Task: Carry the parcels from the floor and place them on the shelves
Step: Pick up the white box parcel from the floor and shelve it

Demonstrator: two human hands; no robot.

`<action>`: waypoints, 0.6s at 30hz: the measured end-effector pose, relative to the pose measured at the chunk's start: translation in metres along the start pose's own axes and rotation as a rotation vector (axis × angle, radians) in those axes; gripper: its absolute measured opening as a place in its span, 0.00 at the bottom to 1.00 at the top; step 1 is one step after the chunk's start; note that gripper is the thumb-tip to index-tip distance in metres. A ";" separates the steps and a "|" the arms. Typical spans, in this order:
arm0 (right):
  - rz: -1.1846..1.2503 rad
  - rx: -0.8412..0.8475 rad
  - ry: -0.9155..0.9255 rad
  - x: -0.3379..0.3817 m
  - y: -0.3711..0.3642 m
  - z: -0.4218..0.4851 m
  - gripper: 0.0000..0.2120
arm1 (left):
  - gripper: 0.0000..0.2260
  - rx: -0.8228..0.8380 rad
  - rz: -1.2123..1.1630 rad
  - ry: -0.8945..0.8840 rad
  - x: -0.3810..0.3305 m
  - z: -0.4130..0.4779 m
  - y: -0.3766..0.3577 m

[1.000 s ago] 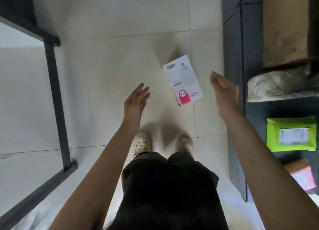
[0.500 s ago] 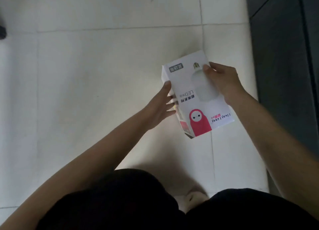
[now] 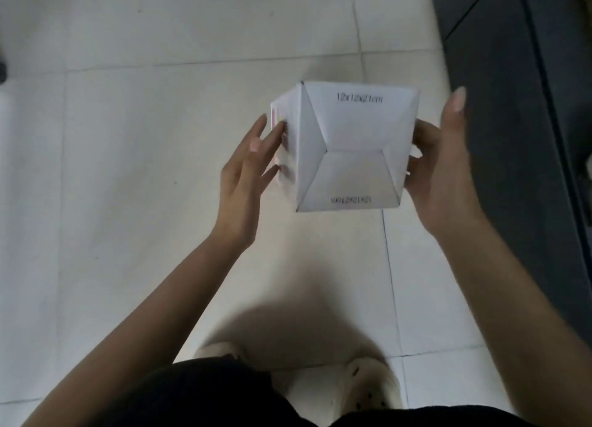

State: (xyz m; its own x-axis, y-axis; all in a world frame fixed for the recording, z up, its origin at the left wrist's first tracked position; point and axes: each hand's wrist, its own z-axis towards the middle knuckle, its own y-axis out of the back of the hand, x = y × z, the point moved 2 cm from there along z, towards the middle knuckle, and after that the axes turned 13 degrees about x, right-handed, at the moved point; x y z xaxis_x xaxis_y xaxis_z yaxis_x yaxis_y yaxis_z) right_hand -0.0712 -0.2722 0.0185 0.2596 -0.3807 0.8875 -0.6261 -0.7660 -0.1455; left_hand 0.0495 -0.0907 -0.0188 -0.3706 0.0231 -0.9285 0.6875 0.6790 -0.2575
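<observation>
The box (image 3: 349, 148) is off the floor (image 3: 128, 138), held in the air between both hands and not yet on a shelf. The left hand (image 3: 246, 173) presses spread fingers against its left side; the right hand (image 3: 439, 164) cups the right side, thumb raised. Its folded end flaps read "12x12x21cm", printed twice.

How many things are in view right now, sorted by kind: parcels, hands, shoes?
Parcels: 1, the white box, held between both hands
Hands: 2, left hand and right hand
Shoes: 2, pale, one left shoe and one right shoe
Total: 5
</observation>
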 end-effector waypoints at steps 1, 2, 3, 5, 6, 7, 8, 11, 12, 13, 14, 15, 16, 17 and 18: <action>0.032 -0.002 -0.022 -0.012 -0.003 -0.007 0.28 | 0.14 -0.035 -0.002 0.019 0.007 -0.010 0.001; 0.058 -0.010 -0.036 -0.024 -0.006 -0.015 0.23 | 0.14 -0.078 -0.008 0.041 0.016 -0.020 0.002; 0.054 -0.003 -0.034 -0.036 -0.008 -0.021 0.20 | 0.16 -0.124 -0.012 0.064 0.024 -0.029 0.005; -0.003 0.053 -0.026 -0.055 -0.011 -0.030 0.20 | 0.19 -0.183 0.006 0.095 0.035 -0.040 0.010; -0.010 0.094 -0.034 -0.064 -0.013 -0.034 0.18 | 0.20 -0.202 0.021 0.109 0.041 -0.043 0.013; -0.009 0.129 -0.048 -0.073 -0.014 -0.038 0.12 | 0.20 -0.217 0.031 0.126 0.046 -0.046 0.015; -0.004 0.159 -0.074 -0.082 -0.015 -0.040 0.07 | 0.20 -0.228 0.042 0.145 0.050 -0.047 0.016; -0.029 0.170 -0.135 -0.100 -0.021 -0.046 0.12 | 0.21 -0.210 0.053 0.216 0.065 -0.053 0.014; -0.048 0.155 -0.129 -0.103 -0.022 -0.048 0.13 | 0.20 -0.189 0.046 0.222 0.069 -0.055 0.012; -0.065 0.130 -0.123 -0.106 -0.023 -0.048 0.13 | 0.19 -0.163 0.046 0.215 0.073 -0.057 0.010; -0.073 0.094 -0.120 -0.109 -0.022 -0.047 0.13 | 0.18 -0.143 0.062 0.206 0.074 -0.058 0.007; -0.075 0.062 -0.118 -0.111 -0.019 -0.046 0.13 | 0.17 -0.127 0.074 0.191 0.074 -0.059 0.006; -0.078 0.043 -0.117 -0.112 -0.017 -0.044 0.13 | 0.16 -0.122 0.091 0.184 0.072 -0.058 0.005; -0.086 0.045 -0.117 -0.112 -0.015 -0.041 0.13 | 0.16 -0.127 0.092 0.176 0.071 -0.056 0.006; -0.097 0.060 -0.124 -0.111 -0.013 -0.040 0.14 | 0.17 -0.157 0.090 0.189 0.069 -0.054 0.008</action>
State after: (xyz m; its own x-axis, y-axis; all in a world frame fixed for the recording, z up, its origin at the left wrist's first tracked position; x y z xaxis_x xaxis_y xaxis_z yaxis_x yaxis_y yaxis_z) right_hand -0.1210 -0.1996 -0.0609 0.4078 -0.3619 0.8383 -0.5501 -0.8302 -0.0908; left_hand -0.0041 -0.0442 -0.0710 -0.4324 0.2151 -0.8756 0.6231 0.7733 -0.1177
